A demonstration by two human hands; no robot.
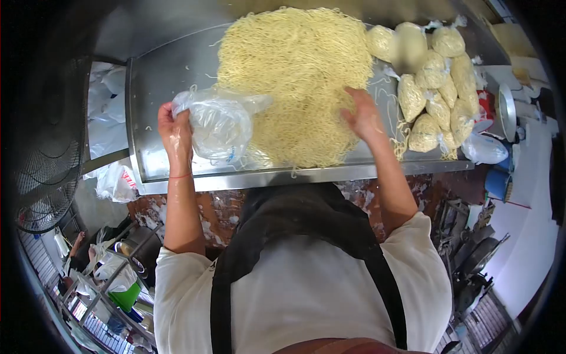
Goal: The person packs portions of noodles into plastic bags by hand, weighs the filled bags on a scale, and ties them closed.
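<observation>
A large heap of pale yellow noodles (295, 65) covers the middle of a steel table (154, 76). My left hand (175, 127) pinches the upper left edge of a clear plastic bag (221, 127), held above the table at the heap's left side. The bag looks puffed out; I cannot tell whether anything is inside. My right hand (364, 115) is at the right edge of the noodles, fingers apart and curved toward them, with nothing held. Whether its fingertips touch the strands is unclear.
Several tied bags of noodles (433, 71) are piled at the table's right end, with loose strands (401, 141) nearby. A raised steel lip (330, 173) runs along the near edge. A wire fan guard (50, 171) stands at left, and white plastic bags (107, 112) lie beside the table.
</observation>
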